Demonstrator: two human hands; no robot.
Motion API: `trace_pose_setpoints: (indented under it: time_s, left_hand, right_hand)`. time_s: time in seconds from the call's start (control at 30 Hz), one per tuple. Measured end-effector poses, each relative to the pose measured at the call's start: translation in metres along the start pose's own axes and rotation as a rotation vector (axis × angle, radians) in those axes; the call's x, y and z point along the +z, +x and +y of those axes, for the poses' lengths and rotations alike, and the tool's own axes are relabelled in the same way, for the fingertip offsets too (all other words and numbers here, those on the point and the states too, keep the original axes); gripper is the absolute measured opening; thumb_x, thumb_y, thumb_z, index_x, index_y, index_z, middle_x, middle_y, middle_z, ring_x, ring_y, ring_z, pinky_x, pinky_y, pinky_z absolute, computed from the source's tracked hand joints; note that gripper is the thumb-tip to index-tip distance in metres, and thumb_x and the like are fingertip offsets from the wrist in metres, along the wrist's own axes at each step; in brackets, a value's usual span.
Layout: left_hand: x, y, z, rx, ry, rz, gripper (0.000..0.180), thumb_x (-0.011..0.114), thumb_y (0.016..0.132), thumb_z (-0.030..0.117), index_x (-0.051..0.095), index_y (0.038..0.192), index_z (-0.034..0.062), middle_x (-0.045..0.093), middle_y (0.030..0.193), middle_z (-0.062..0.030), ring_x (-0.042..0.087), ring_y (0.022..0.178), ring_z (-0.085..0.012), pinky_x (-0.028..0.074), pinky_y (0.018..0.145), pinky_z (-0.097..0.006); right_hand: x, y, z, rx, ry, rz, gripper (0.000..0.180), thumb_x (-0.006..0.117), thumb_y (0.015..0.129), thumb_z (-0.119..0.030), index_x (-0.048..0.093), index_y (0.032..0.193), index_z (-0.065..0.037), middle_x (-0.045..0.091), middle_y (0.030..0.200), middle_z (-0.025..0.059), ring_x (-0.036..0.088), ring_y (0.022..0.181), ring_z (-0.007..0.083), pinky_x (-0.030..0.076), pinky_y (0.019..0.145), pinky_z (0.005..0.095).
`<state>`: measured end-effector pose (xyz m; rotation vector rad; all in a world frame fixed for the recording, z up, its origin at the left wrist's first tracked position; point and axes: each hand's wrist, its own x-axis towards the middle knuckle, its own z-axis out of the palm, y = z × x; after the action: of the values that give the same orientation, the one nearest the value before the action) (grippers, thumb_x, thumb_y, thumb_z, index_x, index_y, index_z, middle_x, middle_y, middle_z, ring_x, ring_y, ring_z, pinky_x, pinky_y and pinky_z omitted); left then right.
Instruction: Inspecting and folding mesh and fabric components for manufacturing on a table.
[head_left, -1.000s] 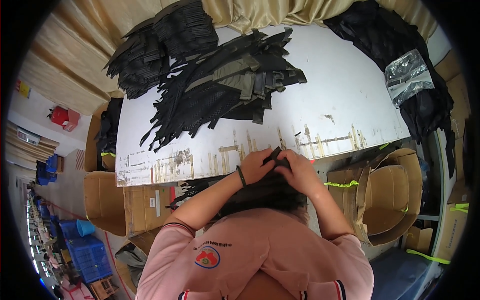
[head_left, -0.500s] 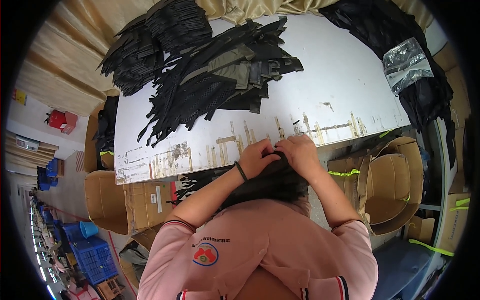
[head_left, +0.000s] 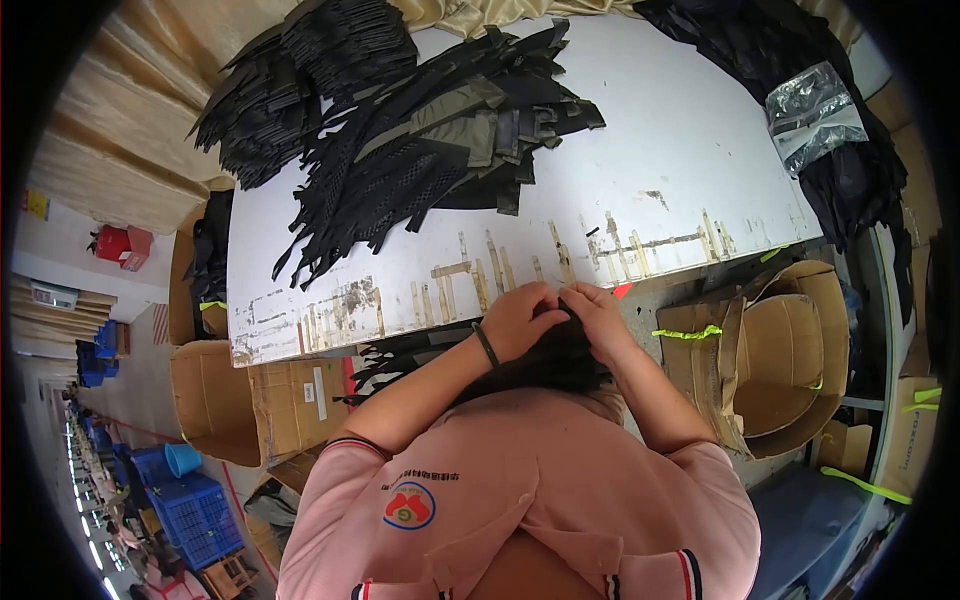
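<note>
Both my hands are together just in front of the table's near edge, fingers pinched. My left hand (head_left: 521,318), with a dark band at its wrist, grips the edge of a black fabric piece (head_left: 562,347). My right hand (head_left: 594,312) pinches the same fabric close beside it. The fingertips hide most of the gripped spot. More black fabric with strap-like ends (head_left: 400,357) lies over my lap, below the tabletop. A small red patch (head_left: 622,290) shows beside my right hand; I cannot tell what it is.
On the white table (head_left: 680,160) lie a heap of black mesh and strap pieces (head_left: 430,150) and neat black stacks (head_left: 350,50). A clear plastic bag (head_left: 815,115) rests on black fabric at the far right. Cardboard boxes stand left (head_left: 290,405) and right (head_left: 705,375).
My right hand has tilted and drawn its fingers closer to my left hand at the fabric. The red patch has come into view beside it. My left hand has shifted only slightly.
</note>
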<state>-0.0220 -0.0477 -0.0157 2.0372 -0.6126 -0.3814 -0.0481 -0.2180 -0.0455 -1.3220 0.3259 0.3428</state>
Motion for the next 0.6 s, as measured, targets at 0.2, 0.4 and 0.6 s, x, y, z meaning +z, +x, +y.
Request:
trace_pose_setpoints:
  time_s: [0.2, 0.4, 0.6]
  left_hand:
    - [-0.013, 0.003, -0.012, -0.141, -0.388, -0.079, 0.011, 0.060, 0.087, 0.009, 0.059, 0.095, 0.0021, 0.061, 0.084, -0.0030, 0.054, 0.077, -0.0102, 0.045, 0.071, -0.026]
    - [-0.015, 0.003, -0.014, -0.135, -0.427, -0.093, 0.012, 0.054, 0.089, 0.005, 0.058, 0.100, 0.0025, 0.061, 0.089, -0.0027, 0.054, 0.083, -0.0096, 0.045, 0.077, -0.025]
    - [-0.021, 0.002, -0.019, -0.066, -0.458, -0.129, 0.016, 0.052, 0.091, 0.006, 0.055, 0.106, 0.0038, 0.060, 0.098, -0.0020, 0.054, 0.090, -0.0094, 0.045, 0.081, -0.025]
  right_hand:
    - [-0.033, 0.000, 0.007, 0.016, 0.204, -0.301, 0.014, 0.057, 0.091, -0.012, 0.063, 0.100, -0.004, 0.062, 0.090, 0.0007, 0.056, 0.080, 0.0104, 0.045, 0.070, 0.0234]
    - [-0.020, -0.016, 0.011, 0.168, 0.366, -0.506, 0.021, 0.057, 0.091, -0.010, 0.057, 0.110, -0.002, 0.062, 0.098, 0.0027, 0.058, 0.085, 0.0131, 0.047, 0.076, 0.0273]
    - [-0.014, -0.017, 0.013, 0.039, 0.087, -0.226, 0.009, 0.058, 0.091, -0.010, 0.056, 0.096, -0.003, 0.064, 0.090, 0.0061, 0.061, 0.071, 0.0182, 0.051, 0.062, 0.0329]
